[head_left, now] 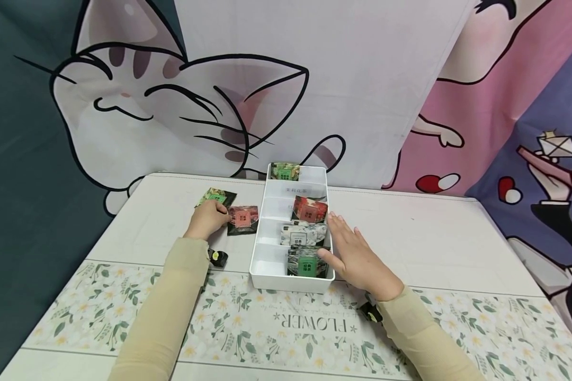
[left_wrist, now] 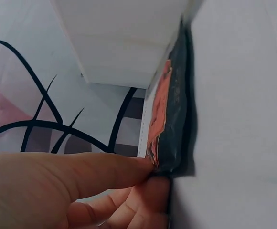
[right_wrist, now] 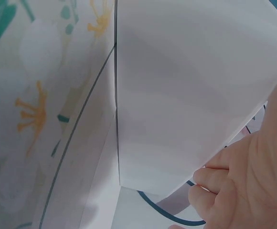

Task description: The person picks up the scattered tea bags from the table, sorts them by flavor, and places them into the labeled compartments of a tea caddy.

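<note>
My left hand (head_left: pixel 206 219) pinches the near edge of a black tea sachet with a red label (head_left: pixel 243 217), which lies on the table left of a long white tray (head_left: pixel 293 284). In the left wrist view, thumb and finger meet at the corner of that sachet (left_wrist: pixel 169 114). Just beyond the hand lies a green-labelled sachet (head_left: pixel 217 197). My right hand (head_left: pixel 359 259) rests along the tray's right wall, fingers extended and thumb over the rim. The right wrist view shows its fingers against the outer wall (right_wrist: pixel 196 95).
Dividers split the tray into several compartments. Inside are a green-yellow sachet (head_left: pixel 285 171) at the far end, a red one (head_left: pixel 310 210), a white one (head_left: pixel 303 234) and a dark green-labelled one (head_left: pixel 307 263) nearest. A flowered cloth band (head_left: pixel 248 323) crosses the table; a cartoon curtain (head_left: pixel 362 95) hangs behind.
</note>
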A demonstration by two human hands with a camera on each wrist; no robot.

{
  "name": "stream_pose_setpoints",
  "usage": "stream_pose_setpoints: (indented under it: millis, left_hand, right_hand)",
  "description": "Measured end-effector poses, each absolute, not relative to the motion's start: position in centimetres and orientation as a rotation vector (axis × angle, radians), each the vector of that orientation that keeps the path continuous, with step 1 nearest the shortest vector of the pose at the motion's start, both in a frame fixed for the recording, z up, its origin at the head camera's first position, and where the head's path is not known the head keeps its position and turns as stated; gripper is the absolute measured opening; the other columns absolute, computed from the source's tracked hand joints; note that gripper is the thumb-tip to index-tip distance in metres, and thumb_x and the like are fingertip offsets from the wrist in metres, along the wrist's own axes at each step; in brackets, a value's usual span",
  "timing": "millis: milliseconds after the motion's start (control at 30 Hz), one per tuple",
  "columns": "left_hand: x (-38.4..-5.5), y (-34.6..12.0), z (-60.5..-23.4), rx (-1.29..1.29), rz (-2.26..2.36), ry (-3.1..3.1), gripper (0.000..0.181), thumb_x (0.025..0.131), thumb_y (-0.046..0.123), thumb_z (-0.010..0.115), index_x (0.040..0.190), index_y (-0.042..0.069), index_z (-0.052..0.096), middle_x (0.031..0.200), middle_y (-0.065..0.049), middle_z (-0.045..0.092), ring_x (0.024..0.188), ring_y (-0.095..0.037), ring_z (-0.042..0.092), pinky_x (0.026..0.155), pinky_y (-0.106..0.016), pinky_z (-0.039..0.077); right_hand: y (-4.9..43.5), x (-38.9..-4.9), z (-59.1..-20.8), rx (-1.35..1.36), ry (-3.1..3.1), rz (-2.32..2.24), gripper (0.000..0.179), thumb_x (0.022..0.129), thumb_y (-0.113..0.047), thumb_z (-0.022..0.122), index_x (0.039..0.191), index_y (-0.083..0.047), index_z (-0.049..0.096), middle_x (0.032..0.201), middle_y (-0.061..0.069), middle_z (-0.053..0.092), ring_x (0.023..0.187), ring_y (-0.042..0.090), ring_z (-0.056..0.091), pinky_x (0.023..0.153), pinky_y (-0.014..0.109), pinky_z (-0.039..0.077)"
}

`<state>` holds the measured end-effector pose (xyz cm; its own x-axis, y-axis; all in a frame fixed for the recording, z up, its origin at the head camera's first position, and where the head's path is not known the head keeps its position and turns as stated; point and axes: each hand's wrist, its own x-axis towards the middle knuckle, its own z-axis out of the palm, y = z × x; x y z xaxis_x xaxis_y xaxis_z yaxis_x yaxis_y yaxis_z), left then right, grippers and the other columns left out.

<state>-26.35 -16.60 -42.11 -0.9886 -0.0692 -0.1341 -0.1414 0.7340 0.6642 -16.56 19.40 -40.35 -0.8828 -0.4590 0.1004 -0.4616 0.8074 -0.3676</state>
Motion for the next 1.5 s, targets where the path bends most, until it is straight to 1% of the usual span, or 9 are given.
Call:
stream_pose_setpoints:
  millis: [167,267,367,567,733,900,1167,1333,1500]
  left_hand:
    - [-26.4,-17.0,-42.3,-0.191,1.260,2.731,0.019,0.095,0.009,0.067,0.105,-0.008,0.071,0.090,-0.015,0.071,0.066,-0.012,0.066,0.069,-0.028,0.059]
    - [-26.2,-17.2,-42.2,-0.192,1.340,2.671,0.021,0.096,0.008,0.065,0.105,-0.009,0.072,0.095,-0.015,0.070,0.065,-0.007,0.062,0.065,-0.020,0.058]
    - [-26.2,-17.5,-42.3,-0.191,1.397,2.605,0.023,0.097,0.008,0.063,0.109,-0.011,0.072,0.103,-0.017,0.067,0.066,-0.005,0.061,0.064,-0.017,0.058]
    - [-26.4,-17.5,-42.2,-0.203,1.499,2.453,0.035,0.100,0.007,0.058,0.129,-0.013,0.061,0.120,-0.023,0.062,0.076,-0.006,0.062,0.074,-0.018,0.060]
    - [-26.4,-17.5,-42.1,-0.214,1.573,2.378,0.040,0.100,0.006,0.058,0.136,-0.011,0.055,0.117,-0.020,0.060,0.079,-0.009,0.062,0.077,-0.021,0.061]
    - [-26.4,-17.6,-41.7,-0.207,1.647,2.333,0.041,0.099,0.007,0.059,0.137,-0.009,0.054,0.115,-0.018,0.061,0.078,-0.010,0.064,0.077,-0.023,0.061]
    - [-26.0,-17.6,-40.5,-0.154,1.741,2.342,0.039,0.098,0.009,0.060,0.132,-0.008,0.058,0.126,-0.021,0.059,0.079,-0.006,0.066,0.079,-0.021,0.060]
    - [-26.0,-17.5,-40.0,-0.139,1.780,2.371,0.033,0.098,0.008,0.060,0.127,-0.008,0.060,0.114,-0.017,0.064,0.079,-0.008,0.067,0.079,-0.023,0.061]
    - [-26.0,-17.7,-39.8,-0.140,1.844,2.385,0.032,0.097,0.003,0.059,0.126,-0.010,0.059,0.102,-0.009,0.067,0.075,-0.006,0.065,0.076,-0.021,0.061]
  right_hand:
    - [19.3,-16.6,-40.4,0.760,-2.979,0.607,0.081,0.107,-0.049,0.044,0.162,-0.001,0.011,0.169,0.016,0.012,0.154,0.037,0.012,0.122,0.064,0.012]
    - [19.4,-16.5,-40.4,0.756,-2.991,0.608,0.081,0.107,-0.050,0.044,0.162,-0.002,0.010,0.169,0.015,0.010,0.155,0.035,0.009,0.123,0.063,0.011]
    - [19.4,-16.6,-40.4,0.752,-3.006,0.603,0.082,0.107,-0.052,0.043,0.163,-0.003,0.009,0.169,0.014,0.009,0.155,0.034,0.008,0.123,0.063,0.011]
    - [19.4,-16.6,-40.5,0.756,-3.003,0.603,0.082,0.107,-0.052,0.043,0.163,-0.003,0.009,0.169,0.014,0.009,0.155,0.035,0.010,0.123,0.062,0.010]
    - [19.4,-16.6,-40.4,0.752,-3.006,0.602,0.082,0.107,-0.051,0.043,0.163,-0.003,0.008,0.169,0.015,0.009,0.155,0.035,0.010,0.124,0.061,0.009]
    - [19.3,-16.6,-40.4,0.760,-2.983,0.608,0.081,0.107,-0.050,0.044,0.162,0.000,0.011,0.168,0.018,0.012,0.154,0.038,0.012,0.123,0.063,0.010]
    - [19.4,-16.6,-40.4,0.757,-2.987,0.620,0.081,0.107,-0.050,0.044,0.162,-0.001,0.011,0.169,0.016,0.011,0.155,0.035,0.009,0.123,0.062,0.008]
    - [19.4,-16.5,-40.4,0.757,-2.977,0.625,0.080,0.107,-0.049,0.044,0.162,0.000,0.012,0.169,0.017,0.011,0.155,0.037,0.011,0.123,0.063,0.009]
    - [19.4,-16.5,-40.4,0.760,-2.988,0.612,0.080,0.107,-0.049,0.044,0.162,0.000,0.011,0.169,0.017,0.011,0.155,0.037,0.011,0.122,0.064,0.011]
